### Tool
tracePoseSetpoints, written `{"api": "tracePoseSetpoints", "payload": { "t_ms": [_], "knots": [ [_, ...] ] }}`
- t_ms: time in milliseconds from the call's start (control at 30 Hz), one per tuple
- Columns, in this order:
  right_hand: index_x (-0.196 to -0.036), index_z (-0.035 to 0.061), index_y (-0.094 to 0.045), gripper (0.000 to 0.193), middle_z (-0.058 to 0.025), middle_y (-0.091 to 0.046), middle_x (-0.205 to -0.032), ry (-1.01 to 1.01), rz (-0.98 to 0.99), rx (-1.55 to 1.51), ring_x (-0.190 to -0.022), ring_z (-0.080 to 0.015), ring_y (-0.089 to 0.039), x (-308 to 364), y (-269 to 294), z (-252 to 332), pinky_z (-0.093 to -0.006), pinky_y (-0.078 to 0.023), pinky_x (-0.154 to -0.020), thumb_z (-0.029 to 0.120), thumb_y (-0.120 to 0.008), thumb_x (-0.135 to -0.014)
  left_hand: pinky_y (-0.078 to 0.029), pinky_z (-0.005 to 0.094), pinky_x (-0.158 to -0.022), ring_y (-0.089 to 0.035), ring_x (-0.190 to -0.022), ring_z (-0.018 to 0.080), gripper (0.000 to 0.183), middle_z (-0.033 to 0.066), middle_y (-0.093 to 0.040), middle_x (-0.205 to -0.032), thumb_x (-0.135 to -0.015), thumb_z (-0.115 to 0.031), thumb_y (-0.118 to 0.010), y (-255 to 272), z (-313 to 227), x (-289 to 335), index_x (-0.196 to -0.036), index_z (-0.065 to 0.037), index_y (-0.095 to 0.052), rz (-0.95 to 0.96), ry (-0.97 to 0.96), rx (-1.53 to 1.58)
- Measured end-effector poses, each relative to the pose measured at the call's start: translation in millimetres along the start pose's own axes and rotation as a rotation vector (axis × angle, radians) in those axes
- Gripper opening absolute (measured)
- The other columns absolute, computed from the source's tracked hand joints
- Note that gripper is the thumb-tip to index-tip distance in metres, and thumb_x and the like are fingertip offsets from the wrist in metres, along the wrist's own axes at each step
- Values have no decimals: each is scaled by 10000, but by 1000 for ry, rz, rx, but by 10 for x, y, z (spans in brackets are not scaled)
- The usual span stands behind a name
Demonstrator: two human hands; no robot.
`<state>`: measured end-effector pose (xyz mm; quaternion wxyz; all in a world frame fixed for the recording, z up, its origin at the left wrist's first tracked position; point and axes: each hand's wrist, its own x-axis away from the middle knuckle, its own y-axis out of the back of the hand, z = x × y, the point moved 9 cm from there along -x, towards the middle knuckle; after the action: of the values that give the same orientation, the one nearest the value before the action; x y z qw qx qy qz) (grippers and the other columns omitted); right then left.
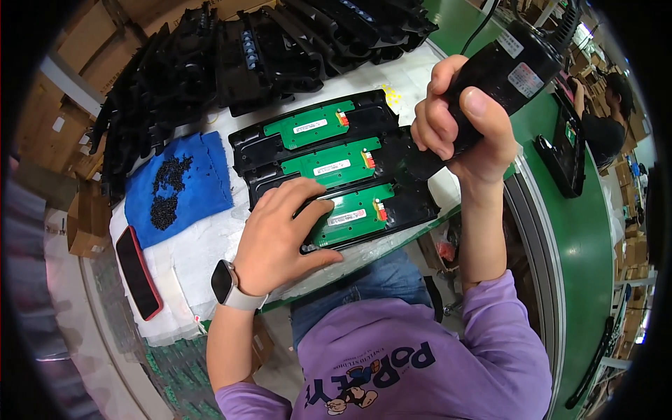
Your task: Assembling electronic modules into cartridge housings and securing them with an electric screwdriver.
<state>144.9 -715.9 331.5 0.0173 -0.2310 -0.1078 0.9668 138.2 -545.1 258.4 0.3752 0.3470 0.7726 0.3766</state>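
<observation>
My right hand (483, 133) is wrapped round a black corded electric screwdriver (507, 73), held over the right end of three black plastic housings (413, 203). The driver's tip cannot be made out against the dark plastic. Each housing carries a green circuit board (301, 166) with a white label and a red-and-yellow connector at its right. On the left part of the nearest board (364, 225) rests my left hand (273, 238), fingers spread and thumb stretched along the near edge. A pale-strapped watch (224, 281) sits on that wrist.
Small black screws (164, 210) lie heaped on a blue cloth (210, 171) at left, with a red-edged phone (138, 273) nearer me. Black plastic parts (273, 59) are piled at the back. Another black housing (565, 150) lies on the green bench (588, 259); a person (607, 115) is beyond.
</observation>
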Motion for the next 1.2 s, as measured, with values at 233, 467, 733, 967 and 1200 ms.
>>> {"api": "tracePoseSetpoints", "payload": {
  "t_ms": [233,467,733,967,1200],
  "knots": [
    [-868,2,-438,294,-19,-398,-524,-13,29,56,-376,-99,-362,-31,-91,3,-249,-325,-402,269,-528,-785,-379,397,-880,-471,-1075,311,523,103,-517,-1086,-569,-314,-758,29,-6,-15,-977,-50,-567,1,-4,-9],
    [-804,4,-418,263,-32,-401,-522,-50,113,6,-360,-92,-342,-85,-159,-151,-232,-276,-363,222,-561,-771,-390,407,-875,-472,-1070,315,503,108,-515,-1086,-577,-306,-755,9,15,-34,-968,-47,-574,-2,-6,14],
    [-752,-4,-474,226,-32,-435,-503,-50,126,-28,-371,-88,-391,-23,-220,-102,-221,-307,-367,177,-608,-737,-405,404,-883,-485,-1032,334,563,132,-519,-1058,-525,-285,-780,57,-50,-33,-975,-14,-578,14,-23,29],
    [-858,-15,-479,280,-35,-464,-510,34,194,-177,-364,-95,-412,55,-83,242,-215,-351,-376,164,-632,-707,-437,374,-866,-519,-1022,336,489,161,-563,-1049,-566,-215,-750,25,-139,-46,-969,-10,-564,60,-47,-76],
    [-829,-42,-535,357,-19,-481,-527,-261,-98,701,-408,-78,-448,192,812,333,-217,-353,-399,193,-711,-625,-451,400,-583,-558,-632,324,251,155,-560,-638,-717,-253,-613,163,36,-343,-695,-7,-565,221,4,-175]
  ]
}}
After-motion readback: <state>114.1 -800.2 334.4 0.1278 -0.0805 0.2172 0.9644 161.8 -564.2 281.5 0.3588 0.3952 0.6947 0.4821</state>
